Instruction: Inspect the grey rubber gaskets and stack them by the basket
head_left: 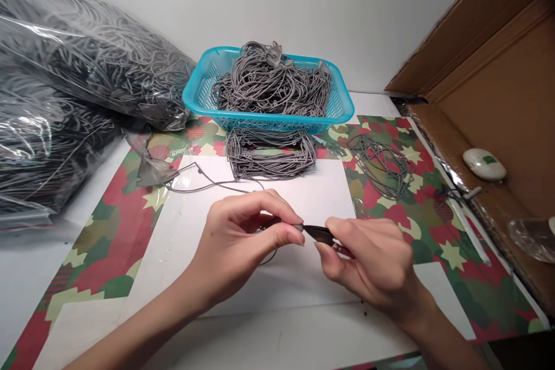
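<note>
Over the white paper point(303, 289), my left hand point(243, 231) pinches a small grey rubber-like part point(297, 226) between thumb and forefinger. A thin grey loop hangs below its fingers. My right hand point(373, 260) is closed around a dark pointed tool point(318, 233) with a bit of red near its grip; its exact kind is hidden by the fingers. The tool's tip touches or nearly touches the grey part. Behind my left hand, a loose grey rubber strand point(195, 188) runs left to a flat, translucent grey scrap point(151, 167).
A blue basket point(191, 101) full of grey rubber loops stands at the back. Before it lies a neat stack of grey loops point(271, 167), with a loose tangle point(384, 167) to the right. Stuffed clear bags point(87, 52) fill the left; a cardboard box point(498, 98) stands right.
</note>
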Action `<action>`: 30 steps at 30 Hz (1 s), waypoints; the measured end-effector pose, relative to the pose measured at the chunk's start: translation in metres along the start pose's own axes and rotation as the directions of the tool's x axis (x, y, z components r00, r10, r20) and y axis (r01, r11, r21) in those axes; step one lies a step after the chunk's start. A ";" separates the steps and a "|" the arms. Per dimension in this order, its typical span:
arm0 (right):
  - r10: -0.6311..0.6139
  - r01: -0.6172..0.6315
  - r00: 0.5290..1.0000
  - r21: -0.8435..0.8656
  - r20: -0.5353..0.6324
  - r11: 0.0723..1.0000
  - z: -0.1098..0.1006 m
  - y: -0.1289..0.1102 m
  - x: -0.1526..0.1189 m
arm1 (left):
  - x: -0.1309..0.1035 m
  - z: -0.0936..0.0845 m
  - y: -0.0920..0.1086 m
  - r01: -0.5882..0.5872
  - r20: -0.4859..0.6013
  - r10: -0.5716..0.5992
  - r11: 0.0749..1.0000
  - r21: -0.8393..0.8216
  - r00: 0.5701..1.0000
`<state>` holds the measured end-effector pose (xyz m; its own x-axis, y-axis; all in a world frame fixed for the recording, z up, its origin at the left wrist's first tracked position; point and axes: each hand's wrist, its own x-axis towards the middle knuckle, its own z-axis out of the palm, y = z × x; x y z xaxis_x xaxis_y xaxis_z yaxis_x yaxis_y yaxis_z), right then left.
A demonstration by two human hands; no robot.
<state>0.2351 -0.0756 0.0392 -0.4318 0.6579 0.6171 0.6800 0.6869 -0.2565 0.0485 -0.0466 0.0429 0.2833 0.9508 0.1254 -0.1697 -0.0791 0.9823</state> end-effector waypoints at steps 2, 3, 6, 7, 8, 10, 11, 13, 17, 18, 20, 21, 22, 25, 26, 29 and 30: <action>0.001 -0.001 1.000 -0.005 0.001 1.000 0.000 0.000 0.000 | 0.001 0.000 0.000 0.005 -0.001 -0.005 1.000 0.003 1.000; 0.001 -0.001 1.000 -0.005 0.004 1.000 -0.001 0.000 0.000 | 0.001 0.000 0.001 0.008 -0.001 -0.008 1.000 0.004 1.000; 0.002 -0.002 1.000 0.000 0.014 1.000 -0.001 -0.001 0.000 | 0.002 0.000 0.000 0.022 -0.001 -0.022 1.000 0.005 1.000; 0.002 -0.002 1.000 -0.001 0.014 1.000 -0.001 -0.001 0.000 | 0.002 0.000 0.000 0.028 -0.001 -0.028 1.000 0.004 1.000; 0.002 -0.002 1.000 -0.002 0.014 1.000 -0.001 0.000 0.000 | 0.001 0.000 0.000 0.032 -0.001 -0.032 0.999 0.002 0.999; 0.001 -0.001 1.000 -0.008 0.010 1.000 -0.001 0.000 0.001 | 0.001 0.000 0.000 0.041 0.000 -0.041 0.999 -0.002 0.999; 0.000 0.000 1.000 -0.012 0.010 1.000 -0.001 0.000 0.001 | 0.001 0.000 0.000 0.046 -0.001 -0.046 0.999 -0.004 0.999; 0.001 -0.001 1.000 -0.016 0.012 1.000 -0.001 0.000 0.001 | 0.000 0.000 0.000 0.053 0.002 -0.053 0.999 -0.004 0.999; -0.001 0.001 1.000 -0.017 0.005 1.000 -0.001 -0.001 0.001 | -0.001 0.000 -0.001 0.051 0.010 -0.051 0.999 -0.002 0.999; -0.003 0.003 1.000 -0.017 0.003 1.000 -0.001 -0.001 0.001 | 0.000 0.000 -0.001 0.051 0.010 -0.051 0.999 -0.003 0.999; -0.005 0.005 1.000 -0.017 0.001 1.000 -0.001 -0.001 0.000 | 0.000 0.000 -0.001 0.054 0.009 -0.054 0.999 -0.005 0.998; -0.004 0.004 1.000 -0.015 0.001 1.000 -0.001 -0.001 0.000 | 0.000 0.000 -0.001 0.057 0.008 -0.057 0.998 -0.006 0.998; -0.005 0.005 1.000 -0.013 0.002 1.000 0.000 -0.001 0.000 | 0.000 0.000 -0.001 0.059 0.009 -0.059 0.998 -0.006 0.998; -0.001 0.001 1.000 -0.013 0.003 1.000 0.000 -0.001 0.001 | 0.000 -0.001 -0.001 0.067 0.014 -0.067 0.998 0.001 0.998; 0.001 -0.001 1.000 -0.017 0.003 1.000 0.000 -0.001 0.001 | 0.000 -0.001 -0.001 0.068 0.018 -0.068 0.998 0.006 0.998; 0.005 -0.004 1.000 -0.026 0.002 1.000 -0.001 -0.001 0.001 | 0.000 -0.001 -0.001 0.072 0.021 -0.073 0.997 0.020 0.997; 0.004 -0.004 1.000 -0.025 0.002 1.000 -0.001 -0.001 0.001 | 0.001 -0.001 -0.002 0.074 0.021 -0.075 0.997 0.022 0.997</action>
<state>0.2346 -0.0754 0.0409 -0.4300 0.6611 0.6148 0.6964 0.6763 -0.2401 0.0477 -0.0453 0.0413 0.3150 0.9475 0.0545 -0.1274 -0.0147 0.9917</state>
